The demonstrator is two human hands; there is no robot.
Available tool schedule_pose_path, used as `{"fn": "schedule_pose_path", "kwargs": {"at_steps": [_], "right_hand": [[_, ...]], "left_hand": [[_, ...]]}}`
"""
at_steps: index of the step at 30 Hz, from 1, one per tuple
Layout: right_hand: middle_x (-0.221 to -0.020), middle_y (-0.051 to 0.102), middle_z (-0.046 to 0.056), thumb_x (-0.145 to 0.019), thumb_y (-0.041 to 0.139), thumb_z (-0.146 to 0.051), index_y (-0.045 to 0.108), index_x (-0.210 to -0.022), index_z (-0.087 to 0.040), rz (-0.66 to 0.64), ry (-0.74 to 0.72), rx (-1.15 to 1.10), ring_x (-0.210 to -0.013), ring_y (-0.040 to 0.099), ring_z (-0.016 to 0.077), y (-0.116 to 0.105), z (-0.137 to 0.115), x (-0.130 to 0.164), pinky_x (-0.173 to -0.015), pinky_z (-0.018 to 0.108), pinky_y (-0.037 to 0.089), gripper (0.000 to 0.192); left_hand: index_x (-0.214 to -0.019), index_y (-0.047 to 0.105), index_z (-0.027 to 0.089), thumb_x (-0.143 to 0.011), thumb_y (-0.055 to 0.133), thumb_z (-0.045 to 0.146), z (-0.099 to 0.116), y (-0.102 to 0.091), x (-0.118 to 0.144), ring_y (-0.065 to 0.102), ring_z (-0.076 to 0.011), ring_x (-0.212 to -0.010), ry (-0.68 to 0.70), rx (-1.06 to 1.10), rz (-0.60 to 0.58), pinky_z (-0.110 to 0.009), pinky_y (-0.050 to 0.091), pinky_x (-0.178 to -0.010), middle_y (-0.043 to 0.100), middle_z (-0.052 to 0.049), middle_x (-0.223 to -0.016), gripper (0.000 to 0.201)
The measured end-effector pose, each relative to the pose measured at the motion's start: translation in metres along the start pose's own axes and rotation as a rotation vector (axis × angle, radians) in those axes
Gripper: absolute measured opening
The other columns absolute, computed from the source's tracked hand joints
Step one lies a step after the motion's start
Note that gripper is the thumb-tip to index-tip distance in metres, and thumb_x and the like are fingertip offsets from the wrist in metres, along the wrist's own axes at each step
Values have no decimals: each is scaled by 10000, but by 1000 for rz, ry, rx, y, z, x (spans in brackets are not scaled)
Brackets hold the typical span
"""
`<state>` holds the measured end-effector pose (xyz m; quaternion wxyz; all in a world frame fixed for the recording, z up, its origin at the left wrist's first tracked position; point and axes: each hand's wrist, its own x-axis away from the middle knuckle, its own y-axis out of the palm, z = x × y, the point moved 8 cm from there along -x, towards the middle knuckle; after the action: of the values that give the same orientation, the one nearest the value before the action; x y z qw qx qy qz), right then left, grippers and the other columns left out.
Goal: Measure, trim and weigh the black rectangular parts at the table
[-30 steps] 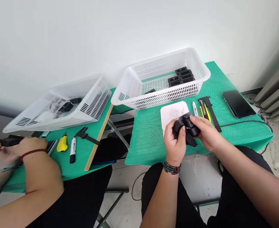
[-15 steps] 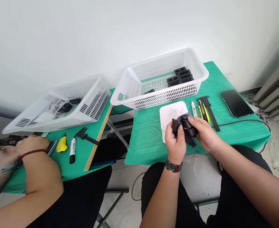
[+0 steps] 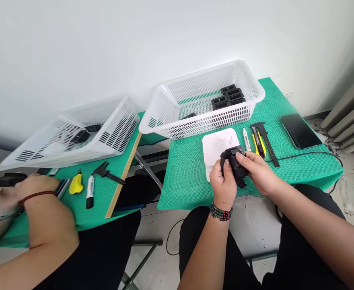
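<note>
Between my two hands is a black moulded part (image 3: 235, 161), held over the front edge of the green-covered table. My left hand (image 3: 223, 181) grips its left side, thumb on the top. On the right side my right hand (image 3: 257, 169) is closed, with its thumb pressing the upper face. A dark flap hangs from the part's underside; its details are too small to make out. Just behind it lies a white tray (image 3: 215, 143) with dark specks. To the right are a white marker (image 3: 246, 139), a yellow box cutter (image 3: 259, 143) and a black caliper (image 3: 269, 143).
A white basket (image 3: 201, 129) with several black parts (image 3: 229, 96) stands behind. A phone (image 3: 300, 131) and a cable (image 3: 309, 153) lie right. Across a gap, a co-worker's hands (image 3: 33, 189) hold a black part near a second basket (image 3: 110, 139). Dark scraps litter the floor.
The black part has turned in my hands, and its left end now lies tucked closer to my left fingers. The tools and baskets stay in place.
</note>
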<state>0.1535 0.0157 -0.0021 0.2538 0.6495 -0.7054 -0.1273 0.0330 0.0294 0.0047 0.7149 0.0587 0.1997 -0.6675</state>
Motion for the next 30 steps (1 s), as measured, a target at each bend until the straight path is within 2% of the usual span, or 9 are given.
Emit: {"fn": "schedule_pose_path", "kwargs": {"at_steps": [5,9,15,19,21,23,27,30], "right_hand": [[-775,682,19,-636,885,-627,772,-812,-174,-75,-2,41,-712,542,139,7,2,2,-651,268,451,500],[-776,680,17,-643,898,-578,763,-793,-184,-112,2,60,-708,542,140,10,-6,6,-652,276,465,442],[-793,688,10,-599,936,-456,755,-803,-192,-57,4,-8,-731,571,143,7,-14,9,-667,275,476,380],[-733,663,-8,-572,944,-440,744,-769,-186,-9,-4,-110,-671,541,121,3,-16,7,-622,249,445,379],[-697,630,-16,-570,936,-487,708,-714,-184,56,2,-161,-646,517,117,-1,-14,7,-597,246,429,406],[-672,600,-20,-570,919,-543,665,-670,-191,130,7,-185,-635,502,123,-6,-11,7,-583,253,422,446],[-638,553,-36,-582,887,-519,635,-645,-202,220,-51,-148,-622,463,125,-11,-11,9,-565,258,396,409],[-628,544,-33,-595,838,-478,623,-615,-201,227,-26,-105,-621,451,127,-9,-9,7,-565,264,384,351]], "left_hand": [[-742,586,189,-1039,432,546,3,-5,-4,528,-144,-616,34,-44,-65,-248,437,-583,594,-13,-665,489],[-774,616,184,-1036,432,567,7,-3,-2,560,-148,-628,32,15,-78,-244,451,-580,632,-24,-687,499],[-790,645,182,-1029,442,593,7,8,1,593,-162,-648,9,82,-100,-261,477,-604,660,-33,-700,516],[-852,646,185,-1064,422,485,21,8,5,588,-159,-655,175,-4,-140,-266,458,-618,649,-32,-724,430],[-976,655,186,-1076,399,444,30,12,10,621,-174,-726,276,-9,-193,-278,478,-669,679,-52,-815,377],[-1066,640,188,-1081,375,443,33,15,13,642,-192,-792,306,0,-228,-296,493,-718,693,-71,-891,368],[-861,589,205,-1076,356,512,24,15,12,541,-167,-639,166,-37,-214,-289,429,-618,586,-23,-708,441],[-791,568,208,-1059,356,576,20,16,10,510,-163,-626,63,-32,-219,-288,417,-604,552,-15,-670,502]]}}
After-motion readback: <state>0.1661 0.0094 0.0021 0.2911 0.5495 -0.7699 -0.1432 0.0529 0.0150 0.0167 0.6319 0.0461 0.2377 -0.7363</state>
